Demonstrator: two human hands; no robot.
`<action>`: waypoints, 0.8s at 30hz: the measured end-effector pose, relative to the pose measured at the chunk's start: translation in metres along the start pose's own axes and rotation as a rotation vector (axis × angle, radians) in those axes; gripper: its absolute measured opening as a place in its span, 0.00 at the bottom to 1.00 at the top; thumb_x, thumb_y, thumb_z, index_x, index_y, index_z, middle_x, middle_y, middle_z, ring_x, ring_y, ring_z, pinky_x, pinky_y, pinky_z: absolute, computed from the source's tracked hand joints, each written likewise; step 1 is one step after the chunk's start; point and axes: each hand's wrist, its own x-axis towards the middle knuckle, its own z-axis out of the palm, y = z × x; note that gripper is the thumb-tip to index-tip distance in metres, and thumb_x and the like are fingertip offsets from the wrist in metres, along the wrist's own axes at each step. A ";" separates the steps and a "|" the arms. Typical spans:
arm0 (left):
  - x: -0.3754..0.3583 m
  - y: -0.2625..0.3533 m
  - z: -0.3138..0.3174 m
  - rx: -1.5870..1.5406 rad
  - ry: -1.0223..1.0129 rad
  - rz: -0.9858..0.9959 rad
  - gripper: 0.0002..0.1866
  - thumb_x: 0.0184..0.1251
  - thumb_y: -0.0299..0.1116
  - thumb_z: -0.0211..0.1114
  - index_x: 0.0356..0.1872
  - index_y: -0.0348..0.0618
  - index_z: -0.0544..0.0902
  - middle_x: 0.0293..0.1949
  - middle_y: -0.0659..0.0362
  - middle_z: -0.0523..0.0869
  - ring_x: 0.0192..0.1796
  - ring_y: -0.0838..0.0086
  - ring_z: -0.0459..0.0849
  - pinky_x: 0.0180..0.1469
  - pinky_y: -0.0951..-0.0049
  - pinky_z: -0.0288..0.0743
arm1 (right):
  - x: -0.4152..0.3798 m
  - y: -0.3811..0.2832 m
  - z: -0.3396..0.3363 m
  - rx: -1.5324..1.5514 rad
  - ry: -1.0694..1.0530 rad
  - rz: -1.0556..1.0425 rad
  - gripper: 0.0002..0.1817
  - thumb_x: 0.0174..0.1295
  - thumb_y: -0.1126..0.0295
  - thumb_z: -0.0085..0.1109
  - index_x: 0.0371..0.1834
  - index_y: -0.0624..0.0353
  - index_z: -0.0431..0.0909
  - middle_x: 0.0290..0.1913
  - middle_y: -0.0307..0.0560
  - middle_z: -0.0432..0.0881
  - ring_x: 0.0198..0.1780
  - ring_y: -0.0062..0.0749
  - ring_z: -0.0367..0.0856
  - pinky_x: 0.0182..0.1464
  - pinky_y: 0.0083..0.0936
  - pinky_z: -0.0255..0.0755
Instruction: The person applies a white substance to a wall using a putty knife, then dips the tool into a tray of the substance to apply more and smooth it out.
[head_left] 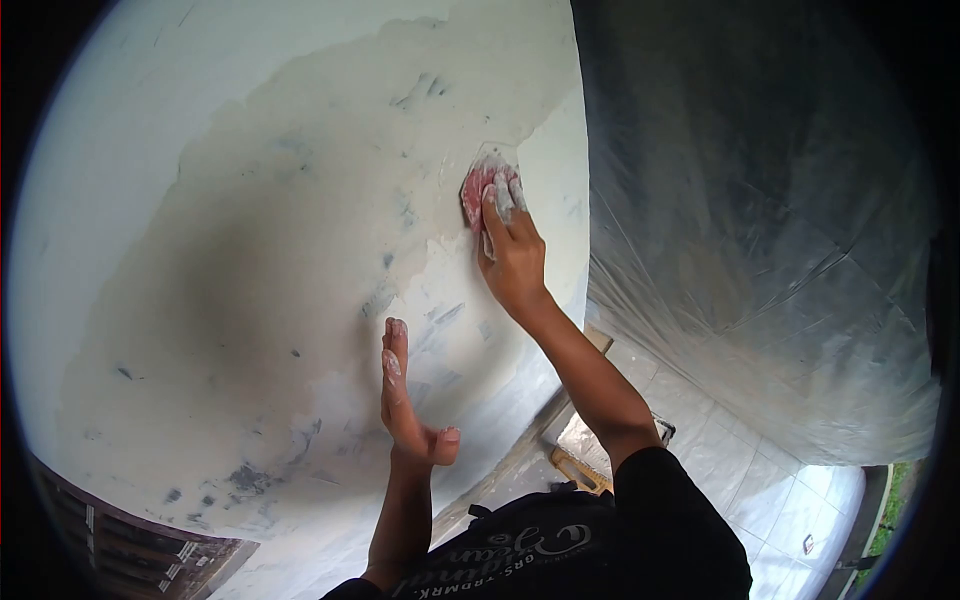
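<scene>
Open air lies between the left hand (402,395) and the right hand (515,250), and outward of the left. Ahead of both, the wall (270,240) blocks passage; right of the right hand, past its edge, hangs a plastic sheet (750,220).

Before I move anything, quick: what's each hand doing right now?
Left hand: open and empty, fingers raised, near the patchy wall.
Right hand: grip closed on the red scraper, held against the wall.
</scene>
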 end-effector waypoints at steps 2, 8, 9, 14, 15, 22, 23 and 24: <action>-0.001 -0.002 -0.002 0.005 0.011 -0.001 0.45 0.70 0.56 0.45 0.76 0.32 0.45 0.70 0.26 0.58 0.73 0.35 0.59 0.74 0.42 0.49 | -0.030 -0.003 0.001 0.001 -0.019 -0.030 0.32 0.43 0.84 0.65 0.59 0.71 0.74 0.52 0.72 0.78 0.56 0.66 0.77 0.50 0.43 0.79; 0.000 0.001 0.007 0.005 -0.016 0.000 0.45 0.71 0.56 0.45 0.76 0.32 0.44 0.70 0.26 0.58 0.73 0.35 0.59 0.74 0.42 0.48 | -0.079 -0.015 -0.037 0.162 -0.028 0.061 0.33 0.44 0.86 0.64 0.61 0.66 0.75 0.49 0.66 0.81 0.51 0.59 0.82 0.47 0.40 0.80; -0.002 0.001 0.009 0.000 -0.011 0.001 0.45 0.70 0.56 0.45 0.76 0.32 0.44 0.70 0.25 0.58 0.73 0.35 0.59 0.74 0.42 0.48 | -0.073 -0.014 -0.046 0.223 0.025 0.095 0.33 0.45 0.87 0.63 0.61 0.65 0.75 0.48 0.64 0.82 0.48 0.57 0.84 0.46 0.39 0.80; 0.001 0.007 0.011 0.007 0.002 -0.009 0.45 0.70 0.56 0.45 0.77 0.33 0.44 0.70 0.26 0.59 0.73 0.35 0.60 0.74 0.43 0.49 | 0.020 0.014 -0.038 0.109 0.177 0.055 0.30 0.48 0.88 0.63 0.59 0.67 0.76 0.37 0.60 0.81 0.31 0.47 0.81 0.34 0.31 0.77; 0.000 0.008 0.010 0.007 0.005 -0.007 0.44 0.70 0.56 0.45 0.77 0.34 0.44 0.70 0.26 0.59 0.73 0.35 0.60 0.74 0.44 0.49 | 0.021 0.020 -0.027 0.071 0.133 0.033 0.31 0.47 0.88 0.64 0.59 0.67 0.76 0.37 0.59 0.80 0.32 0.47 0.81 0.34 0.33 0.77; -0.008 0.011 0.007 0.030 0.036 -0.061 0.45 0.70 0.56 0.45 0.77 0.34 0.43 0.70 0.26 0.59 0.72 0.35 0.60 0.74 0.43 0.49 | -0.084 0.004 -0.009 0.009 0.022 -0.002 0.34 0.41 0.85 0.65 0.60 0.67 0.75 0.50 0.67 0.80 0.55 0.62 0.79 0.52 0.44 0.78; -0.008 0.010 0.009 0.037 0.015 -0.050 0.45 0.70 0.56 0.45 0.77 0.34 0.43 0.70 0.26 0.59 0.73 0.35 0.60 0.74 0.43 0.49 | -0.099 0.004 -0.014 0.094 0.012 0.041 0.34 0.42 0.86 0.64 0.60 0.67 0.75 0.51 0.67 0.80 0.55 0.62 0.80 0.52 0.43 0.79; -0.007 0.008 0.011 0.044 -0.003 -0.038 0.45 0.70 0.56 0.45 0.77 0.34 0.44 0.70 0.26 0.59 0.73 0.35 0.60 0.74 0.43 0.49 | -0.104 0.007 -0.016 0.177 0.001 0.080 0.33 0.44 0.87 0.63 0.60 0.67 0.75 0.53 0.68 0.80 0.55 0.62 0.80 0.52 0.42 0.79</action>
